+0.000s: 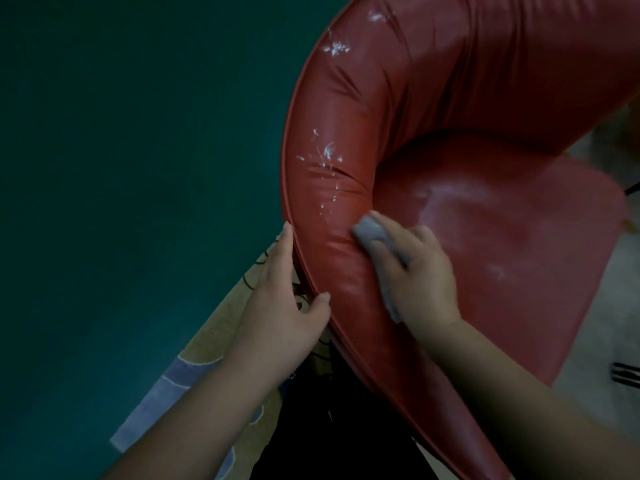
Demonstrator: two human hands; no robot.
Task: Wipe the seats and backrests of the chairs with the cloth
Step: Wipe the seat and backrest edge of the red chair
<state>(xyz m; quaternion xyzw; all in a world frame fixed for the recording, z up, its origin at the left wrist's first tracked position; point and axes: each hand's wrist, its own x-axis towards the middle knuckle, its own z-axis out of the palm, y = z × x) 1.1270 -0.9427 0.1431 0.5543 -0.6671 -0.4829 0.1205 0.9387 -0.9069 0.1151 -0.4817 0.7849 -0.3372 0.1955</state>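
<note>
- Grey cloth [375, 244] bunched in right hand [420, 278], pressed on inner curve of red backrest [346, 188], just where backrest meets seat [502, 244].
- Right grip: fingers curled round cloth, tail of cloth hanging under palm.
- Left hand [282, 306] steadying outer rim of backrest; thumb on top edge, fingers laid along rim; grip loose, more a brace than a clamp.
- Progress, as a judgement: mid-wipe on backrest. White flecks and scuffs [325, 157] just above cloth, more higher up [336, 48]; cannot tell whether dirt or worn coating. Seat showing pale hazy smear, likely still to do. Only one chair [450, 98] in view; others unknown.
- Materials: chair covered in glossy red leather-like skin, padded, wrinkled at bend, piped seam along rim; one-piece curved tub shape. Cloth soft, matte, thin.
- Around: dark green wall [138, 168] left; patterned beige and lilac fabric [194, 375] below left arm; pale floor at right.
</note>
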